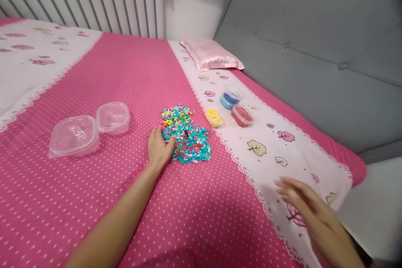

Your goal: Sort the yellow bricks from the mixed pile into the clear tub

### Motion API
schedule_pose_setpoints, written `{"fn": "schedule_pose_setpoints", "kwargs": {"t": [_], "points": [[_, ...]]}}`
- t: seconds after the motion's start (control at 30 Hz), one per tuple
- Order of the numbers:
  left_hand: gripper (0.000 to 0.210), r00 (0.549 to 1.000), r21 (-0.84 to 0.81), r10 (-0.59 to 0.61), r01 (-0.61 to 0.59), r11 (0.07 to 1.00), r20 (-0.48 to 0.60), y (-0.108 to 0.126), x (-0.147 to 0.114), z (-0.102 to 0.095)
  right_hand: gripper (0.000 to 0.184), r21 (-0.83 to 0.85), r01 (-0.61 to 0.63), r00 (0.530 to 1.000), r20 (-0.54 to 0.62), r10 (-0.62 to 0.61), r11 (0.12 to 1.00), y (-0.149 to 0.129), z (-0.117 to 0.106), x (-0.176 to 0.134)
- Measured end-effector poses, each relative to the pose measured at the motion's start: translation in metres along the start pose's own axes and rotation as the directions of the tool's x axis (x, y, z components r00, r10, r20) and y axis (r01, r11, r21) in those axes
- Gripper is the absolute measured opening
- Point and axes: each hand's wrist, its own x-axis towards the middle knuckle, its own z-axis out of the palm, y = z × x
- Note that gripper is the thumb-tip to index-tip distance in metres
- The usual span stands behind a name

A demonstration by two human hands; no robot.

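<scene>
A pile of small colourful plastic pieces (194,148), mostly teal with red, yellow and white, lies loose on the bedsheet. At its left edge rests my left hand (159,146), thumb and fingers apart, fingertips against the pieces. To the lower right, away from the pile, my right hand (309,205) hovers above the white strip of the sheet, its fingers stretched out, slightly blurred and holding nothing. Right of the pile stands a small clear tub of yellow pieces (213,118). Beside it are a tub of red pieces (241,116) and stacked tubs with blue and teal pieces (230,97).
Two lidded clear plastic containers (75,135) sit to the left on the pink dotted bedsheet (132,75). A pink pillow (212,54) lies at the back. The grey padded headboard (314,50) runs along the right, and a white radiator (94,0) stands behind.
</scene>
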Motion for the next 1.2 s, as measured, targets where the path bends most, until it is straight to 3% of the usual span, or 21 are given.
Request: {"fn": "schedule_pose_setpoints", "kwargs": {"t": [0.07,0.13,0.23,0.3,0.43,0.6,0.77,1.03,1.2], "points": [[0.064,1.000,-0.013,0.021,-0.021,1.000,0.020,-0.003,0.001,0.000,0.045,0.054,0.037,0.959,0.279,-0.050,0.998,-0.020,0.046,0.042],[0.063,0.998,-0.019,0.044,-0.043,0.999,0.044,-0.005,0.003,-0.002,0.047,0.087,0.126,0.910,0.386,-0.150,0.988,-0.034,0.098,0.081],[0.066,0.992,-0.011,0.088,-0.087,0.996,0.088,-0.007,0.006,-0.001,0.056,0.107,0.296,0.873,0.373,-0.314,0.949,-0.039,0.172,0.123],[0.069,0.987,-0.010,0.111,-0.110,0.994,0.118,-0.009,0.007,0.001,0.059,0.085,0.314,0.892,0.314,-0.324,0.946,-0.038,0.211,0.137],[0.072,0.976,-0.016,0.153,-0.153,0.988,0.157,-0.010,0.007,0.007,0.062,0.066,0.324,0.903,0.275,-0.329,0.944,-0.042,0.256,0.140],[0.073,0.940,-0.094,0.257,-0.242,0.966,0.224,-0.011,0.007,0.012,0.053,0.156,0.476,0.806,0.316,-0.500,0.865,-0.064,0.270,0.129],[0.071,0.891,-0.220,0.350,-0.294,0.930,0.289,-0.005,0.004,0.012,0.048,0.331,0.444,0.750,0.372,-0.548,0.833,-0.072,0.262,0.110],[0.056,0.812,-0.319,0.461,-0.357,0.878,0.359,0.019,-0.012,0.012,0.042,0.585,0.223,0.830,0.305,-0.467,0.779,-0.043,0.224,0.093],[0.057,0.772,-0.388,0.508,-0.364,0.846,0.383,0.029,-0.016,0.008,0.040,0.668,0.065,0.873,0.322,-0.367,0.741,-0.022,0.202,0.089]]}}
